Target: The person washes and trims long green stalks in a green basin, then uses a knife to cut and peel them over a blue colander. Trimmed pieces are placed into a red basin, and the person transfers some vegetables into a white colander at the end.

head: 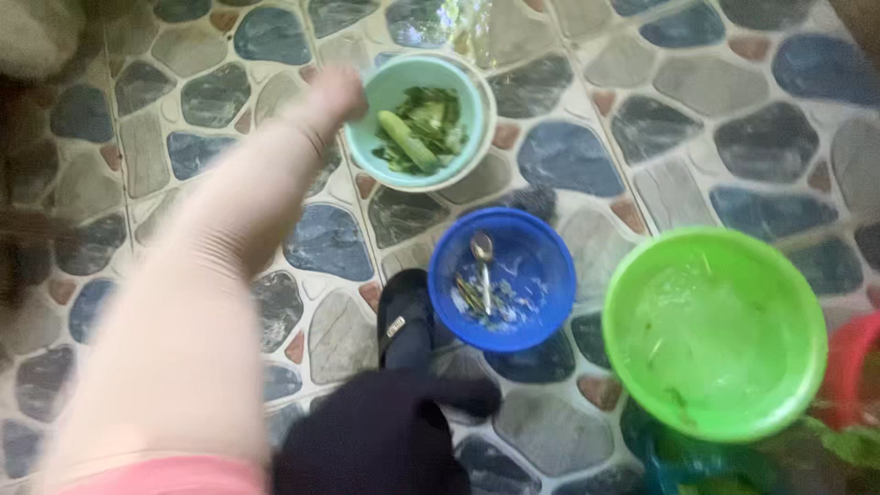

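Left hand (pixel 335 96) stretched far forward at the end of a bare arm, blurred, reaching the near left rim of a pale teal bowl (pixel 371 92); fingers seemingly bent over that rim, but too smeared to tell whether closed on it or only touching. Right hand (pixel 385 431) low in the middle of the view, covered by a dark glove, fingers curled together loosely with one pointing right, holding nothing visible.

Teal bowl standing on a floor (pixel 587 156) tiled in a pattern of blue, grey and brown stones, at the top centre of the view. Inside it, a pale green cucumber piece (pixel 408 139) lying slantwise among dark green leafy scraps (pixel 438 115).

Nearer, just below and to the right of the teal bowl, a blue bowl (pixel 541 266) with a metal spoon (pixel 482 252) lying in it, bowl end up, over a few wet scraps. Dark sandal (pixel 403 321) touching the blue bowl's left side, just above the gloved hand. Further right, a larger bright green basin (pixel 623 321) holding cloudy water, well apart from the teal bowl. Red rim (pixel 848 357) peeking in at the right edge beside the basin. Pink sleeve edge (pixel 165 477) at the bottom left
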